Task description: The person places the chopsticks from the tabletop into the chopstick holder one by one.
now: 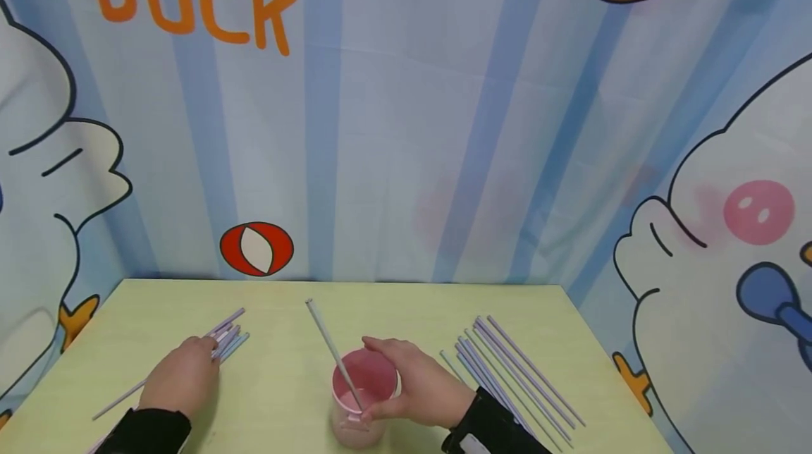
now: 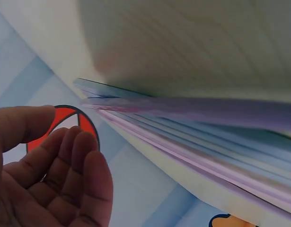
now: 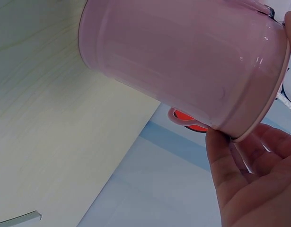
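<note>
A pink cup (image 1: 358, 415) stands at the front middle of the table with one pale straw (image 1: 333, 352) leaning in it. My right hand (image 1: 421, 387) grips the cup by its rim; in the right wrist view, fingers (image 3: 223, 165) press against the rim's edge. Over a small pile of purple, pink and blue straws (image 1: 231, 341) on the left is my left hand (image 1: 184, 376). Its fingers (image 2: 95, 184) curve loosely beside the straws (image 2: 192, 137) in the left wrist view, with nothing visible between thumb and fingers.
A larger group of purple, blue and pale straws (image 1: 520, 376) lies to the right, partly behind my right sleeve (image 1: 488, 426). The yellow table (image 1: 393, 299) ends at a striped cartoon curtain (image 1: 393, 158).
</note>
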